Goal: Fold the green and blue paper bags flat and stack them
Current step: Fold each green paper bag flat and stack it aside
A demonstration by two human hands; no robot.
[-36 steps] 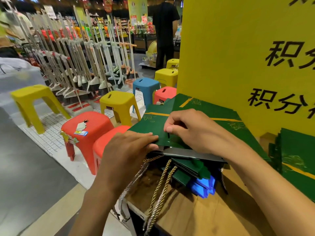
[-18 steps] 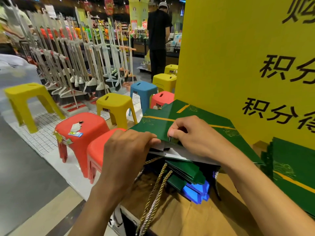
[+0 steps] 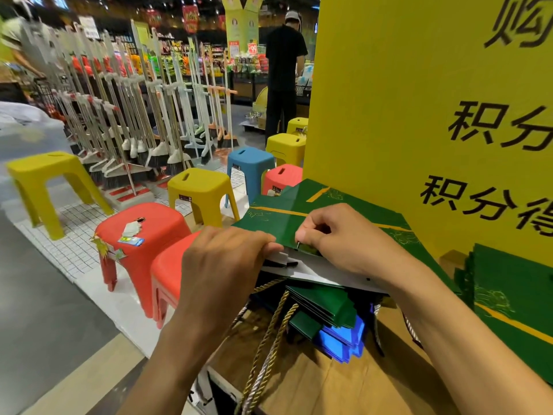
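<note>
Both hands work on one green paper bag (image 3: 278,223) that lies nearly flat over the far left part of the brown surface (image 3: 329,384). Its far end reaches the foot of the yellow board (image 3: 404,115) that stands along the surface's far edge. The left hand (image 3: 221,265) grips the bag's near left corner, with the fingers curled down over the top panel and the knuckles toward the camera; the thumb is hidden. The right hand (image 3: 341,244) sits just beside it on the same near edge, fingers bent and thumb tip pressed against the green panel, pinching the rim close to a small dark mark. Beneath that rim the bag's white inner lining (image 3: 314,269) shows as a thin wedge, so the mouth is not fully closed. Under the held bag, toward the middle of the surface, rests a pile of folded green bags (image 3: 326,307), and below those lie a few blue bags (image 3: 341,336) with their edges fanned out. Gold rope handles (image 3: 269,339) trail from the pile across the surface and hang over its near left edge. More green bags (image 3: 514,295) stand against the board at the right edge. Past the left edge, on the shop floor, stand red stools (image 3: 140,229), yellow stools (image 3: 200,187) and a blue stool (image 3: 250,160). A rack of brooms (image 3: 134,115) stands behind them, and a person in black (image 3: 284,70) is farther back, facing away.
</note>
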